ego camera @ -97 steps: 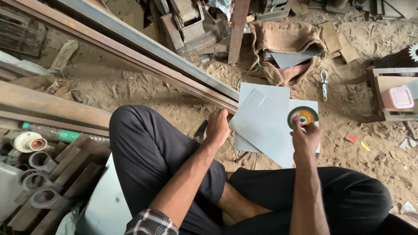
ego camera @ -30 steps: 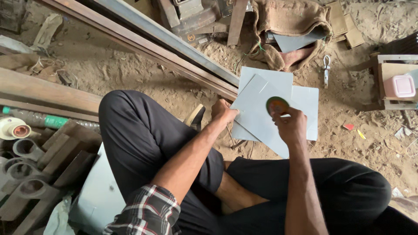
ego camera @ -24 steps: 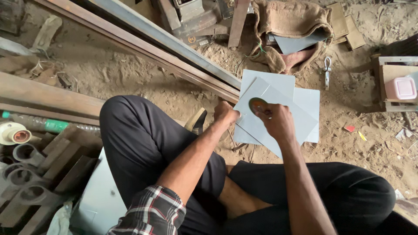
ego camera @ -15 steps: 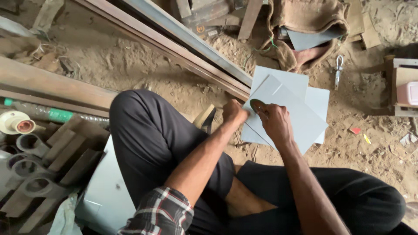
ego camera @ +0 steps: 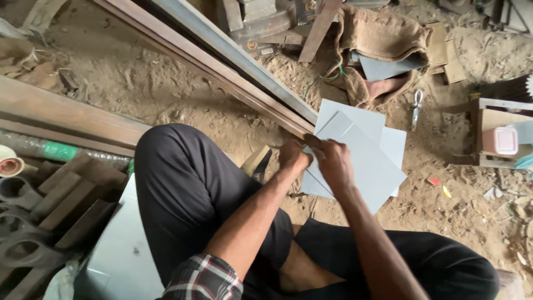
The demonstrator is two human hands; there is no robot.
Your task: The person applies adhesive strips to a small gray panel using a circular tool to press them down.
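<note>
I sit on sandy ground with several flat grey sheets (ego camera: 371, 166) stacked loosely in front of my knees. My left hand (ego camera: 292, 157) is closed on the left edge of the sheets. Right beside it, my right hand (ego camera: 333, 163) lies on the top sheet with its fingers curled at that same edge, touching the left hand. Whatever is under the right palm is hidden. The round coloured disc from earlier does not show.
Long metal and wooden beams (ego camera: 233, 72) run diagonally behind the sheets. A burlap sack (ego camera: 383, 39) and a small metal tool (ego camera: 416, 103) lie beyond. A wooden box with a pink container (ego camera: 498, 140) stands at right. Pipe fittings (ego camera: 22, 228) and another grey sheet (ego camera: 119, 253) are at left.
My right hand, which held a round disc over the sheets' right side, has slid left across the top sheet to meet the left hand. The disc is out of sight now.
</note>
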